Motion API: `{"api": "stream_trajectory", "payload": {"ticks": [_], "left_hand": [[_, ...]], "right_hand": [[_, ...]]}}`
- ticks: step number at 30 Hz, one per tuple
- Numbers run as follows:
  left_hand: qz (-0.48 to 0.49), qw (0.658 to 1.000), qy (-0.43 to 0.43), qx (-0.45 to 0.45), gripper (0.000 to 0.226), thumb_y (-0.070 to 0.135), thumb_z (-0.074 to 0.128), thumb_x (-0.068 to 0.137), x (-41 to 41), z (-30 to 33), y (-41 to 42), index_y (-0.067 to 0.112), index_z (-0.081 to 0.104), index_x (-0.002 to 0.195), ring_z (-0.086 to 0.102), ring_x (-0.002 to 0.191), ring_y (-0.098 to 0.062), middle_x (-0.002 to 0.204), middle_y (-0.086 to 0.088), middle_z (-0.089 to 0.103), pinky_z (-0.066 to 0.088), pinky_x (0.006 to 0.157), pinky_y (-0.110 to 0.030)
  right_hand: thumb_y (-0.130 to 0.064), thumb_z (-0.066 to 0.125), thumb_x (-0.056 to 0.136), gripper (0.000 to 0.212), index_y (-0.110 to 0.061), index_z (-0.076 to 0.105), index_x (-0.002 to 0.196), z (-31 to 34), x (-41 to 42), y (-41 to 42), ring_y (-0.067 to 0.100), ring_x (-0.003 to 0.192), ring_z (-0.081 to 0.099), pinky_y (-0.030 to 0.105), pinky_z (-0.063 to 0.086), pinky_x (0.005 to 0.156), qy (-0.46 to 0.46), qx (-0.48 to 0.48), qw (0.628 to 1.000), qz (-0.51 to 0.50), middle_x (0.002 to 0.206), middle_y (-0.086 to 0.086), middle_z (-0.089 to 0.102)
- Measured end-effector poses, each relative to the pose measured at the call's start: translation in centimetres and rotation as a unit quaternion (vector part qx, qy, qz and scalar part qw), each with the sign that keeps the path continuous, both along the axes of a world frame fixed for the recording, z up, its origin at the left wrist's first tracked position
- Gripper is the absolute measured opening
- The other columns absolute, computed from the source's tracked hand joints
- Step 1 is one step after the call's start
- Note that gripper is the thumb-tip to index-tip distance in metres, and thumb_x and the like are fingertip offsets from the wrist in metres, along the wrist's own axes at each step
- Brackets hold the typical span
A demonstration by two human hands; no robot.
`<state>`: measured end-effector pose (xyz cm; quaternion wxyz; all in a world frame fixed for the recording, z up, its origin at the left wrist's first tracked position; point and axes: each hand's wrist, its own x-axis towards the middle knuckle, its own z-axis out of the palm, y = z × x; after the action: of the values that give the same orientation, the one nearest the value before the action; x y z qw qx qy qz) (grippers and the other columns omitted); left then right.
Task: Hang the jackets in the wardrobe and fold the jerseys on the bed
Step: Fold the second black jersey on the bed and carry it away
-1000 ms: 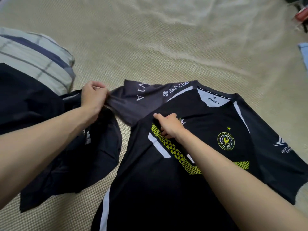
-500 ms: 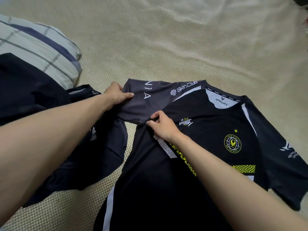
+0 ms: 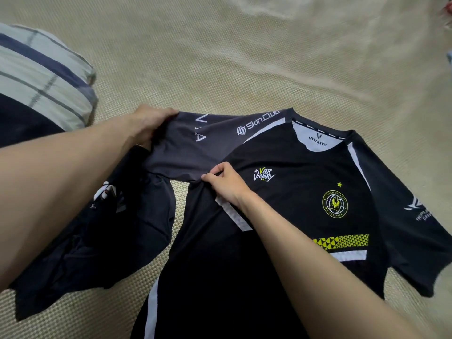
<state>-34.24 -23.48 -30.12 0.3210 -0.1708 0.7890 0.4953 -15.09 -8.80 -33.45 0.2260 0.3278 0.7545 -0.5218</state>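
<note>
A black jersey (image 3: pixel 293 192) with yellow trim and a round crest lies face up on the beige bed cover (image 3: pixel 220 57). Its grey left-hand sleeve (image 3: pixel 200 143) is stretched out sideways. My left hand (image 3: pixel 149 123) grips the end of that sleeve. My right hand (image 3: pixel 225 184) pinches the fabric at the armpit seam, where sleeve meets body. A second dark garment (image 3: pixel 97 236) lies crumpled on the bed to the left, partly under my left forearm.
A striped pillow (image 3: pixel 41 77) sits at the far left with dark cloth (image 3: pixel 22 123) draped below it. Bare bed cover stretches beyond the jersey. Small red and blue items show at the right edge (image 3: pixel 448 11).
My left hand carried the sleeve end inward and a little up, so the sleeve lies flatter. My right hand slid from the chest stripe to the armpit seam and pinched it.
</note>
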Motion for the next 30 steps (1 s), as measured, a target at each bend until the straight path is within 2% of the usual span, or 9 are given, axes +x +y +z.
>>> {"api": "stream_trajectory", "payload": {"ticks": [4, 7, 12, 15, 18, 21, 24, 27, 30], "left_hand": [[-0.016, 0.999, 0.033, 0.026, 0.01, 0.023, 0.077, 0.086, -0.3, -1.0, 0.6, 0.018, 0.068, 0.087, 0.063, 0.085, -0.015, 0.091, -0.001, 0.068, 0.053, 0.074, -0.028], [0.016, 0.993, 0.114, -0.001, 0.011, 0.026, 0.074, 0.088, -0.9, -1.4, -0.5, 0.025, 0.063, 0.085, 0.06, 0.085, -0.013, 0.086, 0.005, 0.064, 0.051, 0.077, -0.029], [-0.034, 0.998, 0.037, 0.036, 0.028, 0.022, 0.075, 0.088, 0.2, -0.1, -1.7, 0.023, 0.054, 0.108, 0.057, 0.065, -0.007, 0.09, 0.005, 0.06, 0.047, 0.052, -0.023], [-0.092, 0.996, 0.015, 0.01, 0.015, 0.014, 0.071, 0.09, 1.2, 0.8, -2.5, 0.026, 0.062, 0.092, 0.056, 0.041, -0.003, 0.08, 0.002, 0.062, 0.043, 0.036, -0.016], [-0.061, 0.984, 0.138, -0.091, 0.019, 0.014, 0.065, 0.085, 2.9, 1.3, -3.0, 0.029, 0.056, 0.079, 0.054, 0.045, -0.004, 0.086, -0.003, 0.062, 0.041, 0.037, -0.014], [-0.112, 0.943, 0.251, -0.189, 0.02, 0.019, 0.06, 0.082, 7.6, 2.3, -3.8, 0.032, 0.047, 0.073, 0.057, 0.063, -0.006, 0.073, 0.01, 0.057, 0.046, 0.063, -0.018], [-0.253, 0.951, 0.147, -0.104, 0.014, 0.025, 0.072, 0.083, 15.4, 1.4, -5.2, 0.023, 0.059, 0.077, 0.063, 0.064, -0.019, 0.071, 0.001, 0.066, 0.056, 0.079, -0.04], [-0.377, 0.914, 0.048, -0.141, 0.035, 0.041, 0.08, 0.081, 23.8, 1.3, -6.5, 0.015, 0.058, 0.093, 0.065, 0.074, -0.018, 0.083, 0.001, 0.068, 0.054, 0.077, -0.039], [-0.395, 0.901, 0.031, -0.177, 0.038, 0.04, 0.079, 0.083, 28.5, 1.7, -8.0, 0.018, 0.056, 0.104, 0.06, 0.088, -0.017, 0.096, 0.005, 0.065, 0.044, 0.075, -0.034]], "right_hand": [[-0.045, 0.075, 0.082, 0.037, -0.026, 0.054, 0.104, 0.4, 0.4, -0.2, 0.014, 0.072, 0.058, 0.026, 0.042, 0.06, -0.004, -0.021, 1.0, -0.007, 0.084, -0.007, 0.057], [-0.041, 0.083, 0.074, 0.043, -0.03, 0.052, 0.102, 0.2, 0.9, -0.5, 0.014, 0.072, 0.057, 0.028, 0.042, 0.065, 0.017, -0.02, 0.999, 0.021, 0.082, -0.006, 0.058], [-0.023, 0.081, 0.081, 0.032, -0.022, 0.06, 0.105, 0.7, 2.0, -0.7, 0.01, 0.068, 0.052, 0.029, 0.04, 0.07, 0.061, 0.03, 0.993, 0.101, 0.069, -0.009, 0.055], [-0.019, 0.078, 0.082, 0.019, -0.019, 0.067, 0.097, 1.4, 3.9, -1.0, 0.01, 0.07, 0.056, 0.028, 0.043, 0.071, 0.072, 0.028, 0.994, 0.076, 0.066, -0.01, 0.059], [-0.02, 0.079, 0.08, 0.012, -0.023, 0.067, 0.082, 1.5, 7.9, 0.0, 0.009, 0.064, 0.06, 0.03, 0.049, 0.071, 0.052, 0.007, 0.999, 0.015, 0.065, -0.008, 0.064], [-0.011, 0.076, 0.086, 0.015, -0.016, 0.065, 0.077, 2.0, 14.5, 3.1, 0.01, 0.051, 0.059, 0.029, 0.049, 0.063, 0.018, -0.024, 0.998, -0.047, 0.063, 0.0, 0.067], [-0.014, 0.077, 0.088, 0.02, -0.016, 0.063, 0.074, 2.2, 22.7, 7.4, 0.012, 0.049, 0.058, 0.033, 0.049, 0.06, -0.038, 0.019, 0.993, -0.111, 0.062, 0.002, 0.067], [-0.03, 0.082, 0.082, 0.024, -0.016, 0.063, 0.076, 4.0, 31.5, 10.7, 0.021, 0.07, 0.064, 0.035, 0.049, 0.07, -0.128, 0.157, 0.967, -0.157, 0.072, 0.0, 0.067], [-0.045, 0.089, 0.071, 0.055, -0.007, 0.058, 0.094, 5.7, 38.5, 11.8, 0.027, 0.089, 0.061, 0.037, 0.049, 0.08, -0.199, 0.236, 0.928, -0.21, 0.097, 0.007, 0.064]]}}
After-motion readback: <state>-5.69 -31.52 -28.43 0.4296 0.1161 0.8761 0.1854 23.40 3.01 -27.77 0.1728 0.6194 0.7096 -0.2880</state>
